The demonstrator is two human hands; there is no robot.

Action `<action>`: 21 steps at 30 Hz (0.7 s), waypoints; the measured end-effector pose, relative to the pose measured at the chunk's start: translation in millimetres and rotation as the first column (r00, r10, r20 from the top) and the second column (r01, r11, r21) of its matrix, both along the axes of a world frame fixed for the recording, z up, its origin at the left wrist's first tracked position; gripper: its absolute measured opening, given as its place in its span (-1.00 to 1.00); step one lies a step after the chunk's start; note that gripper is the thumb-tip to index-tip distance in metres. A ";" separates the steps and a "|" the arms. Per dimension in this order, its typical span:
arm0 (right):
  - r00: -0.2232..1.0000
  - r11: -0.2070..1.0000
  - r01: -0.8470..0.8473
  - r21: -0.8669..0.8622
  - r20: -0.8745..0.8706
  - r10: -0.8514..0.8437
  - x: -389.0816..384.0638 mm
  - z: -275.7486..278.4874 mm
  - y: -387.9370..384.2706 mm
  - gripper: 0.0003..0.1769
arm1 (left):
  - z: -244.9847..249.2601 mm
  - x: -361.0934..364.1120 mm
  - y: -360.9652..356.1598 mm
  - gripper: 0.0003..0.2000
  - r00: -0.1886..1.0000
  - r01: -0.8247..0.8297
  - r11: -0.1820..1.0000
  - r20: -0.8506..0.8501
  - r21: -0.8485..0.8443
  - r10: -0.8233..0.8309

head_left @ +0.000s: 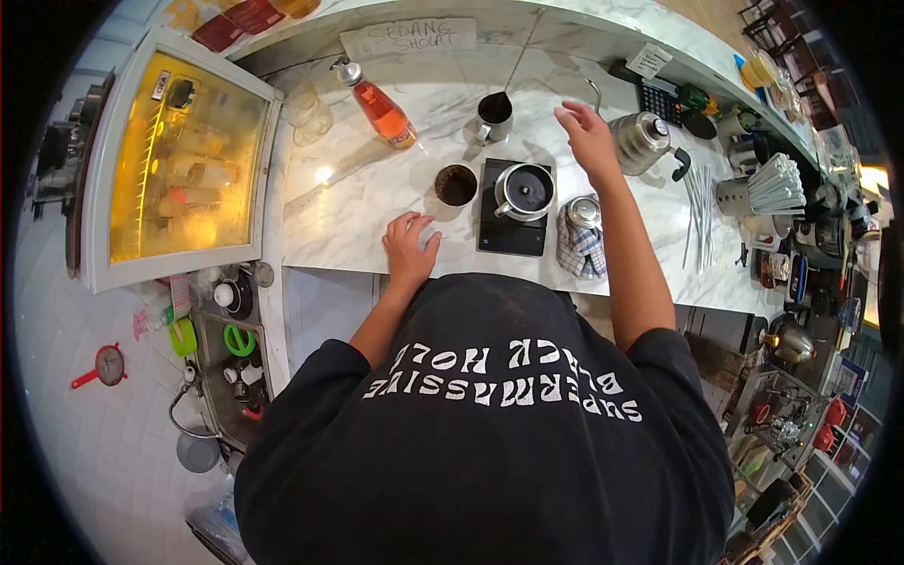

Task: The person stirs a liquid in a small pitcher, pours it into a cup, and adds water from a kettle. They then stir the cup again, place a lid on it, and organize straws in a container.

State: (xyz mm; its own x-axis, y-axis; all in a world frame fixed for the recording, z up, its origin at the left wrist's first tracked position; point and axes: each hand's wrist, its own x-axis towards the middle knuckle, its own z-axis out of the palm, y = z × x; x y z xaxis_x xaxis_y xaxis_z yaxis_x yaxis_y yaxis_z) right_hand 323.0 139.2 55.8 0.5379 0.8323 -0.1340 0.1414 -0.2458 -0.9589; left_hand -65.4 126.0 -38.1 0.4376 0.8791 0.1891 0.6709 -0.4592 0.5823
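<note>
My left hand is open above the front of the marble counter, fingers apart with nothing in them. Just beyond it stands a dark round container with what looks like coffee grounds inside. My right hand reaches over the counter, fingers stretched out and holding nothing that I can see. Beside it is a steel gooseneck kettle, its spout partly behind the hand. Between my hands, a steel cup of dark liquid rests on a black scale. Behind that stands a small steel pitcher, a dark pointed piece at its mouth.
A checked cloth is bunched around a steel-topped vessel near my right forearm. Farther back stands an orange bottle. Straws fill a holder on the right. An open glass-fronted door projects at the left, above a sink.
</note>
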 end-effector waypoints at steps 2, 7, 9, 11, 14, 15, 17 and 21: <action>0.998 0.997 -0.052 -0.059 -0.029 0.050 0.0 8.1 27.8 -0.31 | 1.6 -4.5 1.7 -0.64 0.999 -0.025 1.000 0.038 0.004 0.025; 0.992 0.988 -0.090 -0.128 -0.098 0.078 -1.2 -1.2 88.8 -0.21 | 26.9 -10.2 5.0 -0.67 0.988 -0.110 0.994 0.111 0.003 0.109; 0.988 0.986 -0.072 -0.153 -0.149 0.049 -5.1 0.0 106.7 -0.23 | 41.5 -8.7 6.4 -0.68 0.981 -0.139 0.990 0.137 0.008 0.137; 0.975 0.979 -0.058 -0.193 -0.222 0.014 -7.9 -1.1 121.0 -0.29 | 55.7 -6.6 8.1 -0.69 0.975 -0.157 0.987 0.163 0.016 0.153; 0.983 0.987 -0.120 -0.106 -0.150 0.103 -1.6 -25.0 137.7 -0.46 | 75.7 2.4 10.1 -0.69 0.970 -0.151 0.988 0.198 0.043 0.139; 0.989 0.988 -0.140 -0.066 -0.063 0.136 -1.7 -26.0 138.7 -0.50 | 80.8 5.6 11.2 -0.69 0.971 -0.134 0.990 0.207 0.043 0.122; 0.976 0.982 -0.186 0.008 0.115 0.184 -1.4 -29.5 135.4 -0.54 | 90.4 12.5 12.7 -0.69 0.970 -0.097 0.994 0.226 0.041 0.085; 0.875 0.956 -0.289 -0.043 0.393 0.282 -4.4 -4.8 110.8 -0.59 | 114.6 28.1 13.5 -0.69 0.973 -0.038 0.999 0.227 0.001 0.036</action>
